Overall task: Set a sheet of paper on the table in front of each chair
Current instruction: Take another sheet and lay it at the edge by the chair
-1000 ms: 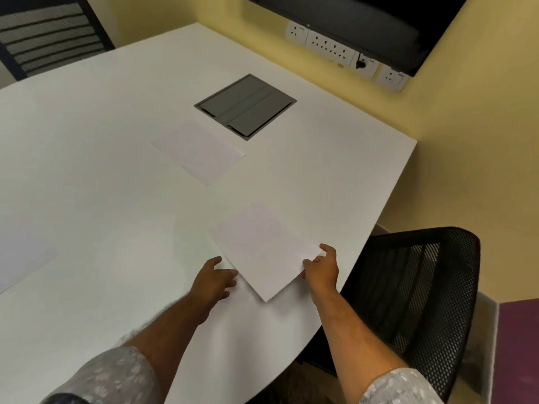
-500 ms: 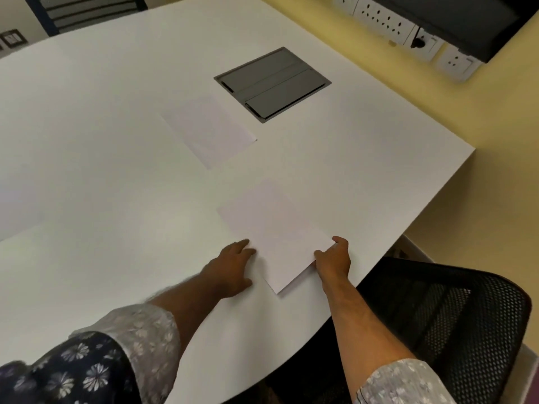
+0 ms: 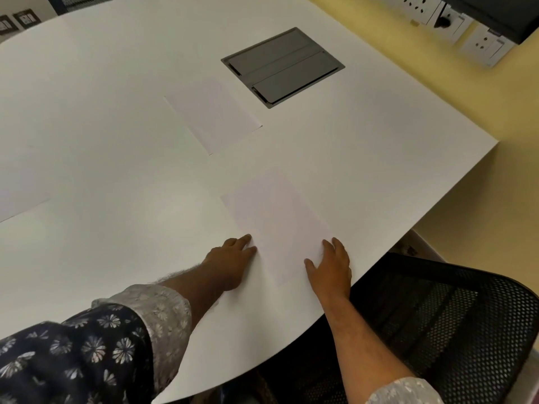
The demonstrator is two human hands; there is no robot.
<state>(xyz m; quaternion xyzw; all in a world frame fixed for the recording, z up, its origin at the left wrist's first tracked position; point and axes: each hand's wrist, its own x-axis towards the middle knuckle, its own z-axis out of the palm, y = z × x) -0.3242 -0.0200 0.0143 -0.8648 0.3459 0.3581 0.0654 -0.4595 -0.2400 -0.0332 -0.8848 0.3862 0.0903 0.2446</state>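
A white table filled most of the view, and a grey cable box was set flush into its top with both lids down, so nothing of its contents could be seen. Taking that box as the landmark, 1 sheet of paper lay flat just beside its near-left corner. A 2nd sheet, the near sheet, lay flat further toward the person, close to the table's curved edge and in front of a black mesh chair tucked below that edge. A 3rd sheet lay far to the left of the box, cut off by the frame.

The left hand rested palm down with fingers loosely extended, fingertips touching the near sheet's left edge. The right hand lay flat and spread on that sheet's near-right corner, pressing it to the table. Neither hand pinched anything. Wall sockets sat beyond the box on the yellow wall.
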